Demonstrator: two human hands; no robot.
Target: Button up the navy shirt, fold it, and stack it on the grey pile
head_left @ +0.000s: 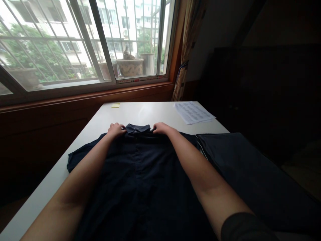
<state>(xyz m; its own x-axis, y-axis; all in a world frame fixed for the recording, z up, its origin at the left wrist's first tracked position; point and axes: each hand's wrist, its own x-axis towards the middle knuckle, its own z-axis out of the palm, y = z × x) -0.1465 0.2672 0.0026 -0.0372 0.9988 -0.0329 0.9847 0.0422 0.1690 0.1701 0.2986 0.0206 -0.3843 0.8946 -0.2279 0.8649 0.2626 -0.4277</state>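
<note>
The shirt (140,164) is spread front up on the table (155,113), with its collar (137,128) at the far end. Its cloth is pinched on both sides of the collar, by the left hand (116,130) and the right hand (162,128), thumbs and fingers closed on it. For this step, both sides are best pulled softly and by the same amount, so that the collar is not bent and the creases are made flat. The row of buttons should be held straight. One shirt, one collar and two hands can be counted. One dark cloth (233,157) is seen to the right, one yellow note (115,105) and one curtain (187,50) farther off. The papers (193,112) overlap, so their number cannot be told.
</note>
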